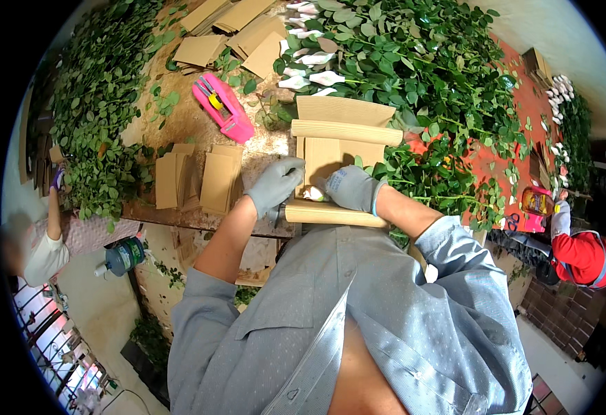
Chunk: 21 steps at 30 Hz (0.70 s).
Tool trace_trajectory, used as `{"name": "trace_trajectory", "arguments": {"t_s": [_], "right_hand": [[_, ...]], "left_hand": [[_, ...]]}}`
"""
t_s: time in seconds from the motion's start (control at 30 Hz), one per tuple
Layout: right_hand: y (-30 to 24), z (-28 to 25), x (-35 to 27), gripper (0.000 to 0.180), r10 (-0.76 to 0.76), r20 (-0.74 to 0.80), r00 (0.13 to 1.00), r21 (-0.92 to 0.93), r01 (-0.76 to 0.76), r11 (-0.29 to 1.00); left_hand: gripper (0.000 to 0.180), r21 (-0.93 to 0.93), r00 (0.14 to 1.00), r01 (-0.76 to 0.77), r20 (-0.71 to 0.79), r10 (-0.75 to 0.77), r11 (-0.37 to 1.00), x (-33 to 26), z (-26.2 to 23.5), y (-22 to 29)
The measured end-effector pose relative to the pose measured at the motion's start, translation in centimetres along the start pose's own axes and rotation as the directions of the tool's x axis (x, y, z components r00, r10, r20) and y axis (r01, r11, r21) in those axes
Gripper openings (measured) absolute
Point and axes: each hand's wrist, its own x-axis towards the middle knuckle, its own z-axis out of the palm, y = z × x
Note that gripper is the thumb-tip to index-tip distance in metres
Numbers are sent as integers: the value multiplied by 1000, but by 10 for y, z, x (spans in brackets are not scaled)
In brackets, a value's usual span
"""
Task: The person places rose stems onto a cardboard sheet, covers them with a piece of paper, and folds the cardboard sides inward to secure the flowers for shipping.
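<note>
A sheet of corrugated cardboard (355, 149) with curled ridged edges lies on the table in front of me, a smaller flat piece of card (322, 153) on it. My right hand (351, 188), in a grey glove, is closed over the near part of the sheet. A pale rose bud (313, 194) pokes out by its fingertips; its stem is hidden under the hand. At the sheet's left edge is my left hand (275, 185), also grey-gloved, with its fingers curled in. Whatever it may pinch does not show.
A pink tape dispenser (223, 109) lies beyond my left hand, near cardboard stacks (220, 178). White-wrapped roses (313, 69) with leafy stems (414, 76) cover the far right. More foliage (102, 104) lies left. Other people work at both sides; a water bottle (124, 256) stands lower left.
</note>
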Motion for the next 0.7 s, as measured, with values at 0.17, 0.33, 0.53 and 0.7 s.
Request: {"name": "trace_trajectory", "arguments": {"t_s": [0.17, 0.33, 0.53, 0.7], "right_hand": [[0, 8, 0, 22, -20, -104, 994, -20, 18, 1000], [-4, -4, -4, 20, -10, -92, 996, 8, 11, 1000], [-4, -9, -3, 19, -8, -28, 1000, 60, 10, 998], [-1, -5, -3, 22, 2, -5, 1000, 79, -2, 997]], "left_hand": [[34, -28, 999, -41, -20, 40, 999, -1, 12, -3], [44, -117, 994, 68, -76, -77, 991, -9, 20, -2], [56, -288, 972, 224, -8, -236, 931, -14, 21, 0], [57, -293, 969, 239, 7, -247, 926, -22, 21, 12]]}}
